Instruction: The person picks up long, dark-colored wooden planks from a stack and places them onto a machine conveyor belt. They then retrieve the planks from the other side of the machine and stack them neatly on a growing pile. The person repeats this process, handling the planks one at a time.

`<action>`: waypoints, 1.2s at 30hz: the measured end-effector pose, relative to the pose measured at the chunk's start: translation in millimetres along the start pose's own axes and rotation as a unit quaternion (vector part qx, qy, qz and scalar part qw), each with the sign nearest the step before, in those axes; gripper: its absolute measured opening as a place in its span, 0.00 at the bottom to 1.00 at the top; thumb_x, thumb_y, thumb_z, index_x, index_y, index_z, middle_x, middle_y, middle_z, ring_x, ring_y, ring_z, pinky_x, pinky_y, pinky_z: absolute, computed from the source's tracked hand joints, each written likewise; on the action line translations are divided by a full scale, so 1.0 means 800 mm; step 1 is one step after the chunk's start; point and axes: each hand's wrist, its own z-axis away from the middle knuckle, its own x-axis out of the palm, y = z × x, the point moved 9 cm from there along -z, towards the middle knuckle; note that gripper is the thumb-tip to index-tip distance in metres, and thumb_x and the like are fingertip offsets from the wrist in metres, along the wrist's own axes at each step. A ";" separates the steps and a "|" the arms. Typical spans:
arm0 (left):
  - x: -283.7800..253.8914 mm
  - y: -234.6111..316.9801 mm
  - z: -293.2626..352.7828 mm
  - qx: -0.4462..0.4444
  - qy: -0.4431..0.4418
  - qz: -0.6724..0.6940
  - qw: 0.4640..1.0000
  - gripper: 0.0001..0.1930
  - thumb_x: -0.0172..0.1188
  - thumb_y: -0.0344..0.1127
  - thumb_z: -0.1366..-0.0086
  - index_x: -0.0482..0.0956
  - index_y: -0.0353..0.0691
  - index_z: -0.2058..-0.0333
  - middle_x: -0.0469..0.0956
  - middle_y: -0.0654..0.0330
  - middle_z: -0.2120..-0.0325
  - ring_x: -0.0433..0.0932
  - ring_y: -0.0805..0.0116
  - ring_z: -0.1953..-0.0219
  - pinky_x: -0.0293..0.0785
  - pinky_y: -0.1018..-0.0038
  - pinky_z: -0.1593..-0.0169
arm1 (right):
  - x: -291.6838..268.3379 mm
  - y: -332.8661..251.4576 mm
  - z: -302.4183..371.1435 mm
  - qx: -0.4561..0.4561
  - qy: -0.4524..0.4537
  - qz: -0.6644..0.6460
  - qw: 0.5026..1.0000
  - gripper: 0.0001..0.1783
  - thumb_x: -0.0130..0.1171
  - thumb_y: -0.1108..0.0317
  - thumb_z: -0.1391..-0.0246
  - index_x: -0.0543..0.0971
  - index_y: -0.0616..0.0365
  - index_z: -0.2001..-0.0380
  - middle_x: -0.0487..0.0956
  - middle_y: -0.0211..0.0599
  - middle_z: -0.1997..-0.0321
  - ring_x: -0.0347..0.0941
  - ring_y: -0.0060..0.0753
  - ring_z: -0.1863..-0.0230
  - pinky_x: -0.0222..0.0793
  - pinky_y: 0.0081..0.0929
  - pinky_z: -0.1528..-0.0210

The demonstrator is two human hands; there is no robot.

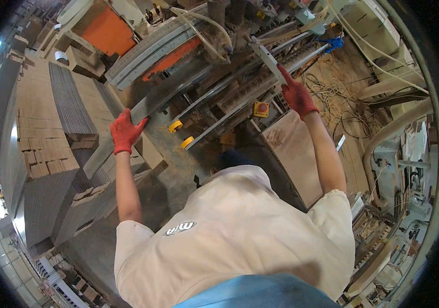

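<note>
My left hand [127, 132], in a red work glove, is at the left over a long grey board [159, 96]. Its fingers lie at one edge of the board and the thumb at the other. The board slants from beside the stacks toward the machine [229, 84]. Farther off to the right, my right hand [298, 96], gloved in red too, grips the near end of a narrow pale strip [267, 60]. One finger stretches along the strip's edge, while the thumb sits across from it. The strip's far end reaches the machine's metal parts.
Tall stacks of cut boards [44, 128] stand at my left. Two rails with yellow end rollers [176, 126] jut toward me. A red button on a yellow box [261, 109] sits by a dusty panel [296, 156]. Hoses and cables [340, 97] lie at the right.
</note>
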 end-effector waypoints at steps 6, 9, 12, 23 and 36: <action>-0.004 0.002 0.010 0.016 0.050 0.005 0.999 0.32 0.69 0.66 0.45 0.76 0.40 0.59 0.82 0.52 0.63 0.82 0.46 0.58 0.74 0.53 0.58 | -0.002 -0.008 0.001 0.023 -0.015 -0.005 1.000 0.42 0.49 0.72 0.33 0.51 0.22 0.22 0.81 0.62 0.50 0.80 0.66 0.53 0.74 0.55 0.52; -0.008 0.004 0.010 0.004 0.046 -0.007 0.999 0.32 0.69 0.66 0.45 0.76 0.40 0.60 0.83 0.52 0.63 0.82 0.47 0.57 0.74 0.53 0.57 | 0.000 -0.011 0.002 0.004 -0.008 0.008 1.000 0.41 0.48 0.71 0.31 0.49 0.23 0.22 0.81 0.62 0.47 0.80 0.66 0.50 0.75 0.56 0.51; -0.011 0.005 0.010 -0.005 0.043 -0.004 0.999 0.32 0.69 0.65 0.45 0.77 0.40 0.60 0.83 0.52 0.63 0.82 0.47 0.57 0.73 0.53 0.57 | 0.001 -0.005 0.000 0.013 -0.011 0.006 1.000 0.40 0.48 0.69 0.30 0.49 0.25 0.22 0.81 0.63 0.49 0.80 0.65 0.51 0.74 0.56 0.53; -0.011 0.004 0.013 0.032 0.109 0.021 0.993 0.31 0.70 0.63 0.45 0.76 0.38 0.62 0.83 0.51 0.62 0.81 0.46 0.58 0.73 0.54 0.58 | 0.004 -0.002 -0.007 0.048 -0.031 0.064 0.996 0.39 0.48 0.68 0.31 0.51 0.27 0.22 0.83 0.58 0.59 0.80 0.58 0.58 0.72 0.51 0.55; -0.014 0.018 0.000 0.003 0.034 0.033 0.999 0.28 0.72 0.57 0.45 0.77 0.38 0.61 0.81 0.45 0.65 0.79 0.40 0.61 0.73 0.51 0.59 | 0.018 0.022 -0.002 0.070 -0.031 -0.024 0.997 0.42 0.47 0.72 0.33 0.53 0.20 0.22 0.81 0.50 0.68 0.77 0.48 0.70 0.72 0.44 0.65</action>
